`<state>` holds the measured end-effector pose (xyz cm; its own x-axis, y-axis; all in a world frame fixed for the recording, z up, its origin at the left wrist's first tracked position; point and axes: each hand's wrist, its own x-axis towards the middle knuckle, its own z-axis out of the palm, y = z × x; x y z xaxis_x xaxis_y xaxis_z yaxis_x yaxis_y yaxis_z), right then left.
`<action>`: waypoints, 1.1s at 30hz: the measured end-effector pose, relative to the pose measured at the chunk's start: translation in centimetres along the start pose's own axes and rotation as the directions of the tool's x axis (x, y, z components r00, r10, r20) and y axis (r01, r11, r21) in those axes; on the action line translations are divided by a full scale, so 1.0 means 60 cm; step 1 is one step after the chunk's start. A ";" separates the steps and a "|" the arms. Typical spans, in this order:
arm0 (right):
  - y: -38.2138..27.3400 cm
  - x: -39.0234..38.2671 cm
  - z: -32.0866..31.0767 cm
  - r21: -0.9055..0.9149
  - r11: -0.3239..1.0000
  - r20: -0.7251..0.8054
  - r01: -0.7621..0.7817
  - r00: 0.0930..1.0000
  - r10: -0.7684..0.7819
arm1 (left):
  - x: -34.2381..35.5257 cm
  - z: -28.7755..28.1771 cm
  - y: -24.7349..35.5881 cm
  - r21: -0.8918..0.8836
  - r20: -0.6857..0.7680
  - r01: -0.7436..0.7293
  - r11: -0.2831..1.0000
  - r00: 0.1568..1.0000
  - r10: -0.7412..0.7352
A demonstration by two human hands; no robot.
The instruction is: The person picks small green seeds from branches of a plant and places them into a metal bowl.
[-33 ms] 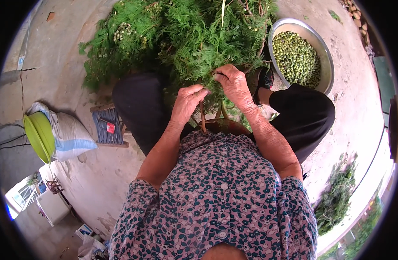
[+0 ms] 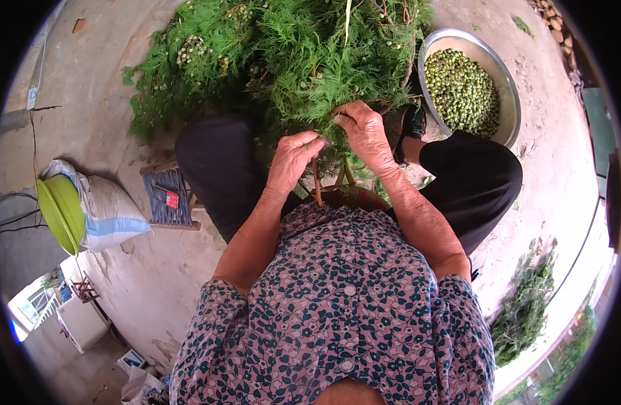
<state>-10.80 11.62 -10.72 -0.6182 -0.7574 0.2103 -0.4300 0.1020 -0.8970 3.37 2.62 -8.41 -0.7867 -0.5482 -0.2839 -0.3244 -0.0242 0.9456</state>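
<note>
A pale concrete floor [image 2: 550, 145] spreads beneath everything. On it, in front of the seated person, lies a broad heap of green conifer branches [image 2: 310, 54], its near sprays reaching between the knees to the hands. The person wears a pink-grey shirt [image 2: 344, 290] patterned with dark leaves and flowers, and black trousers [image 2: 472, 182], the knees spread apart. A smaller pile of conifer cuttings [image 2: 526, 310] lies against the bright edge at lower right. Beyond the right knee sits a round metal basin [image 2: 509, 101]. Well to the left, a white-and-blue woven sack [image 2: 118, 209] lies with a lime-green plastic basin [image 2: 59, 212] at its mouth; between it and the left knee is a low stool [image 2: 167, 216] with a dark woven seat.

The left hand [image 2: 291, 162] and right hand [image 2: 366, 133] are raised close together but apart, at the near edge of the heap. The fingers of each are narrow, pinched to the thumb; whether a sprig sits between them is too small to tell. A brown stem [image 2: 317, 181] stands just below the left hand.

Smallest are the round green cones [image 2: 462, 91] filling much of the metal basin, and a red packet [image 2: 172, 199] on the stool.
</note>
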 end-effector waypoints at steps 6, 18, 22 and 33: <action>0.030 0.018 -0.053 0.695 0.525 0.200 -0.491 0.834 0.514 | -0.005 -0.008 -0.005 -0.197 -0.024 0.062 0.978 0.997 -0.068; 0.003 0.014 -0.073 0.911 0.042 0.324 -0.410 0.774 0.544 | 0.011 -0.004 -0.011 -0.361 -0.028 0.071 0.930 0.996 -0.086; 0.029 0.031 -0.120 0.951 -0.023 0.223 -0.308 0.634 0.740 | 0.013 -0.003 -0.010 -0.388 -0.023 0.043 0.921 0.998 -0.057; 0.171 0.042 -0.301 0.974 0.118 -0.216 0.192 0.641 0.737 | 0.029 0.003 -0.006 -0.567 -0.027 0.059 0.822 0.996 -0.090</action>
<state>-28.64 22.39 -12.36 -0.8548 -0.2711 -0.4426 0.4716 -0.7616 -0.4445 2.03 1.80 -9.27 -0.7399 -0.5661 -0.3634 -0.0151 -0.5261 0.8503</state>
